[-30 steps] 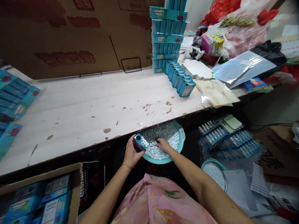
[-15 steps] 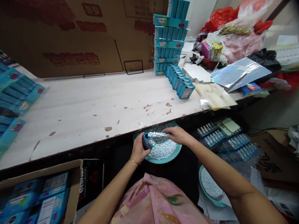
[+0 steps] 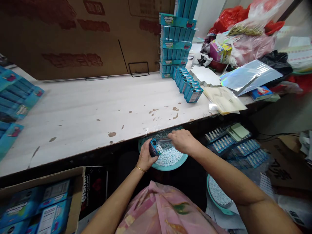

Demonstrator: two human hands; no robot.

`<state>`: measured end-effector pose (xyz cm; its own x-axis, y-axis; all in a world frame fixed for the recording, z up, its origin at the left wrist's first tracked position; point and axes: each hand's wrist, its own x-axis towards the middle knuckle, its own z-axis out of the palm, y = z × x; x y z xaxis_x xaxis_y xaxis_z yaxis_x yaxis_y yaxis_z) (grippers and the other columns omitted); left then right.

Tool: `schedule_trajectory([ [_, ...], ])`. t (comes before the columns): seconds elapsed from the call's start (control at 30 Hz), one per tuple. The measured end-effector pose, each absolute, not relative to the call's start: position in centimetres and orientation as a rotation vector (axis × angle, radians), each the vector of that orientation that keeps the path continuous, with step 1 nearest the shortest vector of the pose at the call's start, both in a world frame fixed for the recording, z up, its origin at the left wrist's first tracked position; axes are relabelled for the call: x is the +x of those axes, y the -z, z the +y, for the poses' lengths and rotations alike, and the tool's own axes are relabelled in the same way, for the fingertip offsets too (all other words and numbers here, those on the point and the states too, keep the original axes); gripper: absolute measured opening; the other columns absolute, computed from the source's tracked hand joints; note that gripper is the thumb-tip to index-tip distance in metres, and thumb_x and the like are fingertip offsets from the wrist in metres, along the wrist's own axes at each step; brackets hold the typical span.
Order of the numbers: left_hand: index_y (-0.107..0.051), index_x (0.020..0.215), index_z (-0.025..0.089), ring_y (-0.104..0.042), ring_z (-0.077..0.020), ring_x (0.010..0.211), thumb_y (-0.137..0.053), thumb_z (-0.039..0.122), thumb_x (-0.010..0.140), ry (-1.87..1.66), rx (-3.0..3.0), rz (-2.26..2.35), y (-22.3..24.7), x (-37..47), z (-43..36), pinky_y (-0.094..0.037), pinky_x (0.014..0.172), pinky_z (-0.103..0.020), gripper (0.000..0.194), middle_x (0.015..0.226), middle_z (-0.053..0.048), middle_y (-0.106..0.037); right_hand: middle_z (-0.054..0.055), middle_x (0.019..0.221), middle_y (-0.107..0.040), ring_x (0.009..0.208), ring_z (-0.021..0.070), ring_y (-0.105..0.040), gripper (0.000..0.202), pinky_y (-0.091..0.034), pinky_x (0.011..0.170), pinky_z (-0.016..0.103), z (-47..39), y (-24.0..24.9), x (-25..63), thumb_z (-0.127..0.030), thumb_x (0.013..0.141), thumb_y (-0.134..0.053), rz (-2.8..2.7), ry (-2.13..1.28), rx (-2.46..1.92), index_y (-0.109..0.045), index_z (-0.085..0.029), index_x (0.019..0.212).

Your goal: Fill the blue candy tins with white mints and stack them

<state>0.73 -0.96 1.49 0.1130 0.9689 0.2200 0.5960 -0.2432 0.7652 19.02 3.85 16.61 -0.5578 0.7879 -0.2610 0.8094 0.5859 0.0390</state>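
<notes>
My left hand (image 3: 145, 156) is wrapped round a small blue candy box (image 3: 153, 148), held tilted at the left side of a teal basin (image 3: 172, 168). A dark opening shows at the top of the box. White and pale-blue round candies (image 3: 170, 158) fill the basin. Over them my right hand (image 3: 182, 140) grips a narrow clear scoop (image 3: 162, 140), whose tip points at the box's opening. The scoop looks see-through now, and its exact shape is blurred. Fingers hide its right end.
Behind the basin runs the worn white tabletop (image 3: 97, 107), its front edge overhanging. Filled boxes (image 3: 187, 86) stand in a row beside stacked display trays (image 3: 177, 42). At lower left is an open carton (image 3: 81, 195); a second candy basin (image 3: 226, 212) sits at lower right.
The row of candies that lay along the scoop is gone from it. My right hand has turned over and shifted slightly left; my left hand keeps the box in nearly the same place.
</notes>
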Motion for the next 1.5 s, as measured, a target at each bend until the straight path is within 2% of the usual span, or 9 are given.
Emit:
schedule_trajectory([
  [0.2, -0.023, 0.122, 0.019, -0.045, -0.0235, 0.108, -0.067, 0.027, 0.055, -1.036, 1.598, 1.451, -0.6, -0.7, -1.4, -0.036, 0.093, -0.04, 0.081, 0.118, -0.01, -0.041, 0.01, 0.097, -0.061, 0.09, 0.0204, -0.056, 0.024, -0.039, 0.074, 0.03, 4.3, -8.5, 24.4, -0.017, 0.077, -0.044, 2.245, 0.418, 1.567, -0.055, -0.019, 0.099],
  [0.37, -0.025, 0.119, 0.019, -0.046, -0.0227, 0.107, -0.069, 0.027, 0.053, -1.031, 1.555, 1.454, -0.7, -0.6, -1.4, -0.036, 0.093, -0.041, 0.08, 0.116, -0.01, -0.043, 0.009, 0.104, -0.06, 0.097, 0.0202, -0.054, 0.029, -0.037, 0.081, 0.03, 3.4, -0.3, 20.4, -0.017, 0.079, -0.042, 2.222, 0.658, 1.649, -0.055, -0.019, 0.104],
  [0.57, -0.024, 0.12, 0.019, -0.046, -0.0232, 0.108, -0.068, 0.027, 0.055, -1.086, 1.529, 1.474, -1.6, -1.5, -1.4, -0.039, 0.091, -0.041, 0.079, 0.117, -0.011, -0.042, 0.005, 0.104, -0.061, 0.098, 0.0176, -0.054, 0.031, -0.04, 0.079, 0.025, 3.6, 2.8, 18.7, -0.026, 0.079, -0.045, 2.266, 0.933, 1.75, -0.055, -0.02, 0.108],
  [0.7, -0.024, 0.121, 0.02, -0.044, -0.0237, 0.11, -0.067, 0.026, 0.056, -1.104, 1.547, 1.503, -1.4, -2.4, -1.6, -0.037, 0.093, -0.041, 0.079, 0.118, -0.01, -0.041, 0.002, 0.107, -0.06, 0.096, 0.0138, -0.054, 0.035, -0.04, 0.081, 0.023, 4.2, 0.8, 21.6, -0.021, 0.078, -0.048, 2.337, 1.143, 1.799, -0.052, -0.019, 0.113],
  [0.83, -0.023, 0.123, 0.02, -0.047, -0.0244, 0.106, -0.066, 0.026, 0.055, -1.039, 1.584, 1.545, -1.0, -1.9, -1.6, -0.039, 0.09, -0.042, 0.081, 0.116, -0.01, -0.043, 0.003, 0.101, -0.062, 0.093, 0.0149, -0.055, 0.033, -0.04, 0.08, 0.025, 4.8, -4.0, 23.6, -0.018, 0.074, -0.051, 2.485, 1.343, 1.784, -0.056, -0.018, 0.106],
  [1.03, -0.022, 0.124, 0.017, -0.042, -0.0257, 0.111, -0.063, 0.022, 0.056, -0.928, 1.732, 1.521, -1.4, 0.4, -1.0, -0.038, 0.092, -0.042, 0.079, 0.119, -0.011, -0.041, 0.002, 0.105, -0.061, 0.099, 0.018, -0.053, 0.033, -0.039, 0.082, 0.026, 5.1, -12.1, 22.4, -0.026, 0.076, -0.049, 2.58, 0.858, 1.512, -0.056, -0.024, 0.108],
  [1.2, -0.022, 0.125, 0.016, -0.037, -0.0269, 0.116, -0.061, 0.019, 0.056, -0.936, 1.88, 1.494, -1.2, 1.2, -1.0, -0.033, 0.096, -0.044, 0.079, 0.123, -0.012, -0.038, 0.006, 0.098, -0.063, 0.091, 0.0206, -0.057, 0.028, -0.041, 0.074, 0.03, 4.5, -15.3, 19.5, -0.025, 0.078, -0.044, 2.487, 0.338, 1.357, -0.059, -0.023, 0.101],
  [1.33, -0.024, 0.124, 0.015, -0.035, -0.0272, 0.117, -0.061, 0.018, 0.056, -0.917, 1.943, 1.48, -1.0, 1.3, -1.2, -0.032, 0.097, -0.045, 0.078, 0.123, -0.013, -0.038, 0.011, 0.088, -0.063, 0.082, 0.0203, -0.058, 0.025, -0.041, 0.07, 0.03, 3.6, -16.1, 17.3, -0.015, 0.077, -0.039, 2.492, 0.196, 1.255, -0.061, -0.016, 0.089],
  [1.5, -0.026, 0.121, 0.017, -0.041, -0.0269, 0.112, -0.064, 0.02, 0.054, -0.947, 1.746, 1.514, -1.4, 1.4, -1.2, -0.035, 0.094, -0.045, 0.077, 0.118, -0.012, -0.041, 0.012, 0.09, -0.061, 0.083, 0.0197, -0.057, 0.026, -0.039, 0.073, 0.029, 3.0, -17.1, 17.5, -0.015, 0.078, -0.037, 2.499, 0.155, 1.288, -0.06, -0.015, 0.091],
])
